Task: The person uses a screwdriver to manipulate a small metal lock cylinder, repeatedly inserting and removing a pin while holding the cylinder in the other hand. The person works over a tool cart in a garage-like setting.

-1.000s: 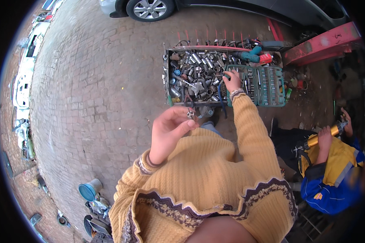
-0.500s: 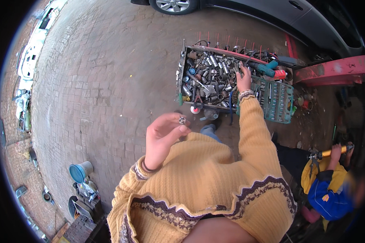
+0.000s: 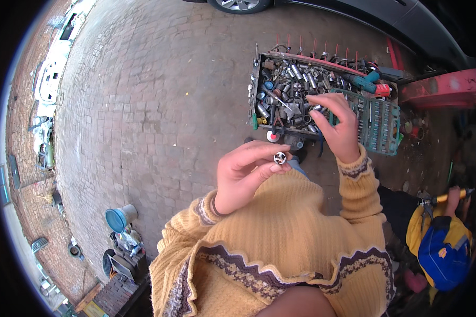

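Note:
My left hand (image 3: pixel 243 174) is closed, pinching a small round metal socket (image 3: pixel 280 158) between thumb and fingertips, its hollow end facing up. My right hand (image 3: pixel 339 124) is raised above the near edge of the tool tray (image 3: pixel 288 129). Its thumb and index finger curve round a small shiny metal socket (image 3: pixel 318 108), partly hidden by the fingers. Under and beyond that hand, the tray is heaped with loose sockets (image 3: pixel 296 71) and other metal parts. A green socket set case (image 3: pixel 388 129) lies open at the tray's right side.
A grey car (image 3: pixel 349 16) stands beyond the tray, with a red metal beam (image 3: pixel 441 89) at right. Near my right side, a person in a blue and yellow jacket (image 3: pixel 441 253) holds a yellow tool (image 3: pixel 449 196). A blue bucket (image 3: pixel 119 217) is on the brick paving at left.
My right hand has lifted out of the tray and come back toward me, now with a socket between its fingers. My left hand has shifted right, still pinching its socket.

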Tool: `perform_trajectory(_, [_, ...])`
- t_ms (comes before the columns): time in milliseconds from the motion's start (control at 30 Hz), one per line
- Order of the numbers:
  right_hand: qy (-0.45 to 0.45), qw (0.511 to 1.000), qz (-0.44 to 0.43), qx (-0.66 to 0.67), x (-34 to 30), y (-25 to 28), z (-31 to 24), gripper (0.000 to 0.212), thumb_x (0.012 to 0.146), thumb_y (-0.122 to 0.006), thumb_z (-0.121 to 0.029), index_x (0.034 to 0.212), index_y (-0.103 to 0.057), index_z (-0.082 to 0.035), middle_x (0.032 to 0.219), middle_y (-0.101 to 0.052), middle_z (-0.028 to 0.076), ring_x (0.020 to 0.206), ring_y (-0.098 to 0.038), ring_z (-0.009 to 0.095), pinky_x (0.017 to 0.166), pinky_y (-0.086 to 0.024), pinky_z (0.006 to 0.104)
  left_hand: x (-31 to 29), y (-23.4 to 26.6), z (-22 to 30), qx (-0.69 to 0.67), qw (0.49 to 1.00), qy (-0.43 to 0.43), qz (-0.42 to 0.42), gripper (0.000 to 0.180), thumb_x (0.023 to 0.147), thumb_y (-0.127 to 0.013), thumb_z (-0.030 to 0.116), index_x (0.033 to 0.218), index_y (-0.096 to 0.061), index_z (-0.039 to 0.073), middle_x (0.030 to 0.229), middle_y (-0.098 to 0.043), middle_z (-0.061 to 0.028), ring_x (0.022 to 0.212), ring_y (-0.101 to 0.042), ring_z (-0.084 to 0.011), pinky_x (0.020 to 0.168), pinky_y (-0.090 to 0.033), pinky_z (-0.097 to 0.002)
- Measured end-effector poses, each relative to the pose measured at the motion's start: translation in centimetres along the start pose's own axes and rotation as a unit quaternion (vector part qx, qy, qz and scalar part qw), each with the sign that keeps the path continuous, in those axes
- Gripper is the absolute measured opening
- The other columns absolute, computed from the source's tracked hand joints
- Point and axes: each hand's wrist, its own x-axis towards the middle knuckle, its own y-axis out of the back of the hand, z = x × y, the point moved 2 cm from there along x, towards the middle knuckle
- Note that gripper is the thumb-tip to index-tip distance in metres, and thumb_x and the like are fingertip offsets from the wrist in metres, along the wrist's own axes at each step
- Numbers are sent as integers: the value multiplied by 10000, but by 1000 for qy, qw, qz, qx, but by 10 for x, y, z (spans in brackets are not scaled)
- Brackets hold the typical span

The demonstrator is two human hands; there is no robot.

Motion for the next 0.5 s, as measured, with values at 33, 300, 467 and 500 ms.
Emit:
perform_trajectory(33, [59,998,13,19,-3,15,-31,241,757,-705,-48,998,-709,-42,912,-667,73,869,-591,260,821,-461,354,1,-2,2,29,999,-14,-10,281,896,-610,-38,1174,-621,-76,1079,-659,-165,915,-677,-207,808,-555,-317])
perform_trajectory(300, [187,975,34,-119,-20,40,-125,269,639,-783,-120,895,-711,-84,821,-626,-14,787,-568,200,790,-433,365,9,-13,16,263,956,-126,-23,313,788,-731,2,1100,-706,29,969,-699,-105,881,-680,-209,752,-537,-301])
perform_trajectory(467, [187,967,52,-165,-25,43,-122,254,628,-775,-116,868,-698,-87,813,-620,-12,774,-569,201,777,-442,368,14,-21,19,303,940,-153,-35,316,771,-745,3,1084,-708,24,988,-699,-116,857,-682,-225,739,-543,-300])
perform_trajectory(500, [184,966,59,-173,-26,43,-122,250,625,-773,-114,861,-694,-89,811,-619,-11,772,-569,200,777,-444,370,15,-22,19,308,938,-155,-35,317,768,-746,2,1082,-708,23,988,-699,-117,852,-682,-227,734,-544,-299])
